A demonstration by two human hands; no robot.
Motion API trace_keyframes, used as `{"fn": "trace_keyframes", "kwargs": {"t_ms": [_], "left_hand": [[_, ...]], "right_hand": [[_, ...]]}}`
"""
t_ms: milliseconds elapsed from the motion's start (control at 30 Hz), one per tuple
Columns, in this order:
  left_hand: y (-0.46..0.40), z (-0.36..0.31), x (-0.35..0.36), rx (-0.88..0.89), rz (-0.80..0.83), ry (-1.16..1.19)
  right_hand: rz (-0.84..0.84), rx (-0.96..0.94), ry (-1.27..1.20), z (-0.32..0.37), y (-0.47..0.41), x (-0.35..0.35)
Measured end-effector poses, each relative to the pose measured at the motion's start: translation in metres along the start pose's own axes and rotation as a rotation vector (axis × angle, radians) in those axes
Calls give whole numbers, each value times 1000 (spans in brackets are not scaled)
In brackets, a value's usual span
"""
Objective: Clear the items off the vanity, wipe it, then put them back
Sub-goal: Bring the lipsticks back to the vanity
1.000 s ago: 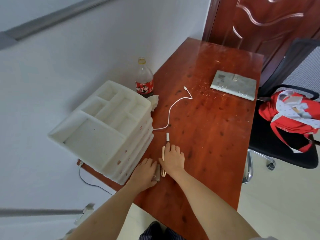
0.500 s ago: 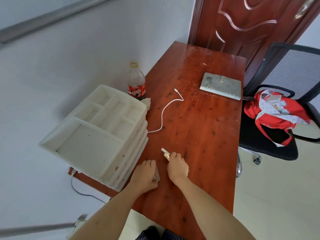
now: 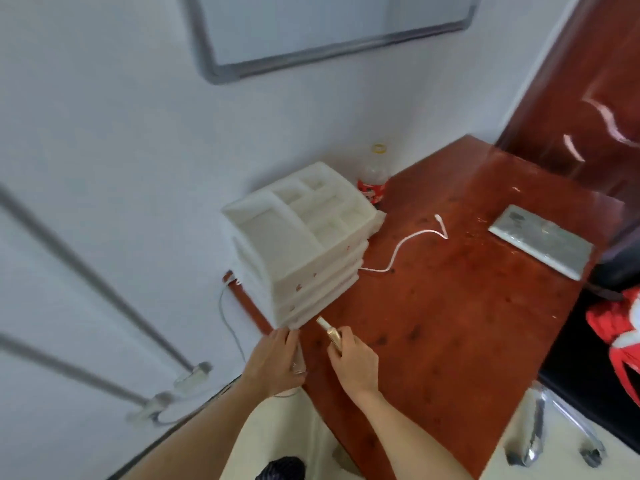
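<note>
Framed whiteboard (image 3: 332, 26) on the pale wall, upper centre; dark red-brown wooden door (image 3: 588, 98) at top right, behind the table's far end; black office chair (image 3: 585, 393) at right, chrome base on the pale floor; red-and-white bag (image 3: 620, 327) on its seat; white power strip (image 3: 192, 374) on the floor, lower left.

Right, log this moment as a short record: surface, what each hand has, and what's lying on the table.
surface: red-brown wooden table
left hand: holds a small flat item against the table's near edge; what it is cannot be told
right hand: grips a gold pen-like stick, tip toward the organizer
organizer: white, stacked drawers, at the wall side
bottle: behind the organizer, red label
cable: white, loose on the table
grey flat device: far right edge
</note>
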State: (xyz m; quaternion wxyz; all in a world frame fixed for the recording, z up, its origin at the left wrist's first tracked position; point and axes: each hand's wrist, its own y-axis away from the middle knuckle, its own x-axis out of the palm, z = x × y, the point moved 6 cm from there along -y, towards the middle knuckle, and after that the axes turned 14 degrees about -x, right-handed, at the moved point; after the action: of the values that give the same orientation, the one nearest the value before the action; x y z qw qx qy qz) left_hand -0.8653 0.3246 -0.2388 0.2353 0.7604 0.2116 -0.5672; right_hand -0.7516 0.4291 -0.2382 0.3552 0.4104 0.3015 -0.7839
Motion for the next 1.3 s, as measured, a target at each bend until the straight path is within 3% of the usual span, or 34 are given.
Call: {"fn": "trace_keyframes", "kwargs": {"t_ms": [167,267,567,900,1067,1300], "left_hand": [[89,81,-19,-391,-84,10],[154,129,-38,-629,-125,22],[431,278,-131,-1388,-587,90],[759,345,-165,-1875,-819,-61],[858,355,-147,-2094,-831,-4],[931,406,-122,-2284,-796,44]], "right_hand": [[220,-346,-41,74,10,33],[264,-531,-34,141,12,55],[438,-1128,-204,441,82,117],[541,-1589,-362,737,281,169],[678,-1749,-445,815,383,195],[754,-1955,-435,901,474,251]]}}
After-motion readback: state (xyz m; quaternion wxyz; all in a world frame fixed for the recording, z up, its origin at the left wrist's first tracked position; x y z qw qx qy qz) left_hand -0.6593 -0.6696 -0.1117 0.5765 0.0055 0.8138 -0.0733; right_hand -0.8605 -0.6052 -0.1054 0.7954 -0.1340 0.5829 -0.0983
